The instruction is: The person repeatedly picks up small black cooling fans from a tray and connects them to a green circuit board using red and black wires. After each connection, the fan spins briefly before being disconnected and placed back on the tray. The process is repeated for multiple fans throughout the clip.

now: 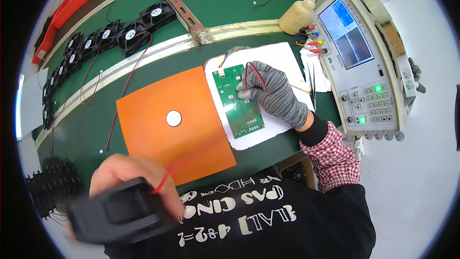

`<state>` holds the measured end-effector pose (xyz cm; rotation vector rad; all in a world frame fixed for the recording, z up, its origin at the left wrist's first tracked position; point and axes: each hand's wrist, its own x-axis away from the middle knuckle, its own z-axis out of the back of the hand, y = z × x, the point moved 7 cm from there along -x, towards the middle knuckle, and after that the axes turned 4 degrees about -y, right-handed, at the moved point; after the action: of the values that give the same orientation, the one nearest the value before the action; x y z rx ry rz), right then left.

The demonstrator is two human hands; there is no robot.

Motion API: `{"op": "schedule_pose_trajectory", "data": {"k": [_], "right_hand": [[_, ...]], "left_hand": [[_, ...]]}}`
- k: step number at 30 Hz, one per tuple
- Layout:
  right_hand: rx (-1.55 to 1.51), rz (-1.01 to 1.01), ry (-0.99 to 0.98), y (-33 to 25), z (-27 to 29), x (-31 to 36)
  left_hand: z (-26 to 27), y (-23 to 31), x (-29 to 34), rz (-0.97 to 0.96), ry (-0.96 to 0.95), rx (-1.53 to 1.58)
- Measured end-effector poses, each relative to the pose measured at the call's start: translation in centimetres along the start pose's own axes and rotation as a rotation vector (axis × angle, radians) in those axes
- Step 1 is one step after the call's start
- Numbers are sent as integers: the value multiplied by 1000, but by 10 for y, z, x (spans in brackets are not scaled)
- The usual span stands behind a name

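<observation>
My bare left hand (127, 167) grips a black cooling fan (120, 213) at the lower left, close to my body; both are blurred by motion. A red lead (166, 181) runs from the fan. My right hand (280, 91), in a grey knitted glove, is closed over a green circuit board (237, 115). Thumb and forefinger pinch a red and black wire (256, 70) there, which loops up over the glove; its tip is hidden. A white plug (221, 72) with thin coloured wires sits at the board's top corner. The board lies on a white pad (277, 127).
An orange sheet (163, 96) bearing a round white sticker (174, 118) lies left of the board. Several black fans (132, 36) with trailing leads line the back left. A tester with a screen (369, 76) stands at right, beside a squeeze bottle (297, 17). A metal bar (177, 7) crosses behind.
</observation>
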<state>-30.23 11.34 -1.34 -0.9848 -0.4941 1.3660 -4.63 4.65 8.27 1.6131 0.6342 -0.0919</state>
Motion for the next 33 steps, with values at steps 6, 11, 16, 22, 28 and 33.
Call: {"op": "schedule_pose_trajectory", "data": {"k": [6, 11, 16, 22, 28, 33], "right_hand": [[465, 195, 62, -11, -1, 8], [230, 185, 151, -8, 7, 16], [70, 183, 289, -9, 15, 7], [154, 234, 487, -11, 38, 20], [242, 475, 90, -75, 0, 12], [732, 556, -74, -67, -15, 28]], "left_hand": [[-21, 19, -10, -683, 46, -1449], [2, -6, -113, -724, 11, -1413], [162, -120, -183, -188, 237, -1683], [119, -103, -187, -214, 16, -1572], [-67, -43, -58, -512, -828, -1023], [-15, -51, -30, 50, -1007, -1184]]}}
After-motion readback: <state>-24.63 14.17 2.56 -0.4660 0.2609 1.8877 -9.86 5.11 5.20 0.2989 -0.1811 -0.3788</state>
